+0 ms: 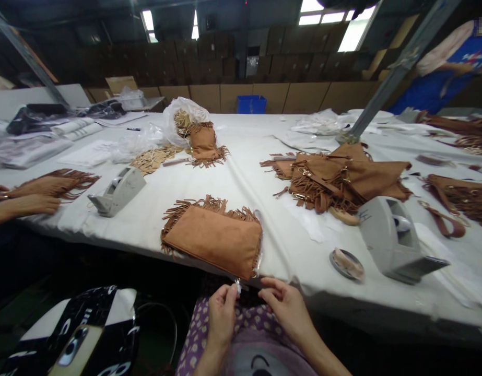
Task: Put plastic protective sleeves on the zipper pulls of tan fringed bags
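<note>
1. The brown fringed pouch [215, 240] is laid flat at the near edge of the white-covered table [256, 162], with its lower right corner extended over the edge and its fringe directed mainly toward the far side.
2. The small metal-and-white fitting [238, 286] at that corner is pinched between the thumb and forefinger of the left hand [222, 316].
3. The right hand [290, 310] is positioned just beside the same corner; its fingers are loosely bent, with thumb and forefinger parted.
4. A grey tape dispenser [393, 240] is placed to the right of the pouch; a shallow round dish [334, 267] containing a beige item [349, 265] is set near it.
5. A second tape dispenser [121, 192] is stood to the left of the pouch.
6. Brown fringed bags [377, 180] are heaped beyond the right-hand dispenser.
7. A smaller fringed pouch [203, 141] is placed beside a clear plastic bag [199, 108] farther back.
8. At far left, a fringed piece [55, 186] is touched by a co-worker's hand [35, 205].
</note>
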Demonstrator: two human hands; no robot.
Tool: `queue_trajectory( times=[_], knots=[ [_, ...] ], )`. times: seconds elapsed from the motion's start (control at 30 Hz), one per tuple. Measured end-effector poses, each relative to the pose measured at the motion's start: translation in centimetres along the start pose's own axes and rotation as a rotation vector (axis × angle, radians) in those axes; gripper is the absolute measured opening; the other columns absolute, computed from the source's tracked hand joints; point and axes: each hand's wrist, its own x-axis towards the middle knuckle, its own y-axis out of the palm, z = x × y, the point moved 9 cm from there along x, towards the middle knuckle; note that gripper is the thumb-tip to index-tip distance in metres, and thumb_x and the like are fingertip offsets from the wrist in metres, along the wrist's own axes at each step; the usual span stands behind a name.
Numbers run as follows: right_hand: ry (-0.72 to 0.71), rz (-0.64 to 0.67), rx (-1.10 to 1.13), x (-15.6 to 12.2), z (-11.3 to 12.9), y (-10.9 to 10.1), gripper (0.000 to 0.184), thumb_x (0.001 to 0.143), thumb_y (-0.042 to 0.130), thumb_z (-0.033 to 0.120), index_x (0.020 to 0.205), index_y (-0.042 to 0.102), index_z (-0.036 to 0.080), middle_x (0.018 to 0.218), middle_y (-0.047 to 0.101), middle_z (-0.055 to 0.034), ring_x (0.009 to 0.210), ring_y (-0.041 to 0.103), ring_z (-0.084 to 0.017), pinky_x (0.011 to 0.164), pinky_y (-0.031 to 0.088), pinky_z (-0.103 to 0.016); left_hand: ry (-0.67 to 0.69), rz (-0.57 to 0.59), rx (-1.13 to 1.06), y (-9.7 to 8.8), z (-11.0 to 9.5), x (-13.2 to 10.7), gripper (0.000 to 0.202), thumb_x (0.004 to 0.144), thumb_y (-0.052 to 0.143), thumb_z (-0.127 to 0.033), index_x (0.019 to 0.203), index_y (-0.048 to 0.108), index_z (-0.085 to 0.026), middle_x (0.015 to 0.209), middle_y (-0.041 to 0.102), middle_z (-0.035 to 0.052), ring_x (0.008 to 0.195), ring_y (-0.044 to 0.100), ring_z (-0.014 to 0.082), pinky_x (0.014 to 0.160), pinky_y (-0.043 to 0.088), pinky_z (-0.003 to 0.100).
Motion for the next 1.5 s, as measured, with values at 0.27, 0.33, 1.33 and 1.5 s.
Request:
queue_trajectory(
  times=[0.27, 0.33, 1.33, 1.5],
  knots=[
    [0.033, -0.045, 0.221, -0.8, 0.9, 3.2, 0.043, 0.068, 0.068, 0.044, 0.098, 0.056, 0.017, 0.073, 0.072, -0.0049, 0.059, 0.063, -0.018, 0.063, 0.050, -0.032, 0.221, 0.030, 0.365, -0.1, -3.1, -0.8, 0.039, 0.087, 0.050, -0.048, 0.065, 0.060, -0.017, 0.059, 0.055, -0.0013, 0.058, 0.046, 0.0127, 0.057, 0.035, 0.023],
    [0.026, -0.043, 0.265, -0.6, 0.9, 4.1, 0.044, 0.068, 0.069, 0.045, 0.099, 0.052, 0.018, 0.073, 0.072, -0.0039, 0.061, 0.064, -0.018, 0.064, 0.050, -0.031, 0.215, 0.055, 0.388, 0.3, -3.1, -1.0, 0.040, 0.087, 0.049, -0.049, 0.066, 0.061, -0.017, 0.061, 0.060, 0.0005, 0.059, 0.050, 0.0136, 0.058, 0.036, 0.023],
    [0.150, 0.631, 0.794, -1.3, 5.0, 9.1, 0.099, 0.061, 0.082, 0.025, 0.141, 0.023, 0.031, 0.066, 0.054, 0.0103, 0.032, 0.026, 0.002, 0.032, 0.014, -0.010, -0.566, 0.315, -0.596, 3.3, 0.2, -3.1, 0.031, 0.062, 0.079, -0.018, 0.075, 0.051, -0.016, 0.049, 0.043, -0.0089, 0.036, 0.031, 0.0007, 0.042, 0.019, 0.017],
    [0.151, 0.622, 0.727, -1.1, 4.2, 8.0, 0.102, 0.063, 0.080, 0.035, 0.144, 0.019, 0.030, 0.082, 0.065, 0.0010, 0.035, 0.039, -0.001, 0.032, 0.025, -0.013, -0.453, 0.322, -0.623, 3.2, -0.6, -2.5, 0.035, 0.066, 0.079, -0.024, 0.086, 0.052, -0.018, 0.049, 0.043, -0.0108, 0.035, 0.029, 0.0011, 0.041, 0.020, 0.017]
  ],
)
